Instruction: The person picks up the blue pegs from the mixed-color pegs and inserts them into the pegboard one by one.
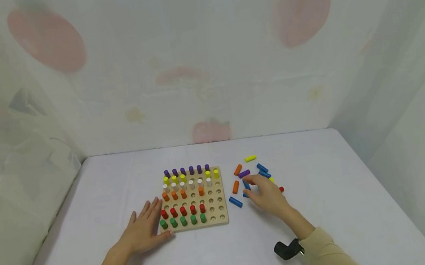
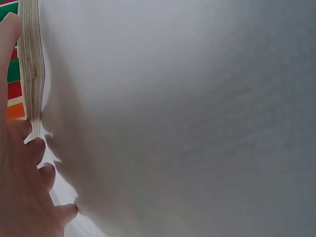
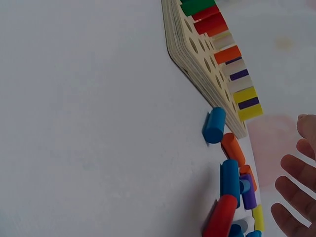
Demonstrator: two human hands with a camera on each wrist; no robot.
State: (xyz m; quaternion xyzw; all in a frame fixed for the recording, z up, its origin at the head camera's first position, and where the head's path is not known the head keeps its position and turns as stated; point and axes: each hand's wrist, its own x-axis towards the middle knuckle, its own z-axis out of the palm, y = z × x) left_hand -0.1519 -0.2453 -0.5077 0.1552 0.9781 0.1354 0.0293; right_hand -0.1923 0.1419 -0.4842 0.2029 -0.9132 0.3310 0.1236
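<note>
A wooden pegboard holds upright pegs in rows of purple, yellow, white, orange, red and green. Fingers spread, my left hand rests at the board's left edge, its thumb by the near corner. In the left wrist view the thumb overlaps the board's layered side. To the right of the board, my right hand hovers over scattered loose pegs, thumb and index finger apart near a blue peg. Nothing shows between the fingers in the right wrist view. This hand partly hides several pegs.
Around the right hand lie a purple peg, orange pegs, a yellow peg and several blue pegs. A red peg lies against a blue one. White cloth covers the table, and curtains stand behind it.
</note>
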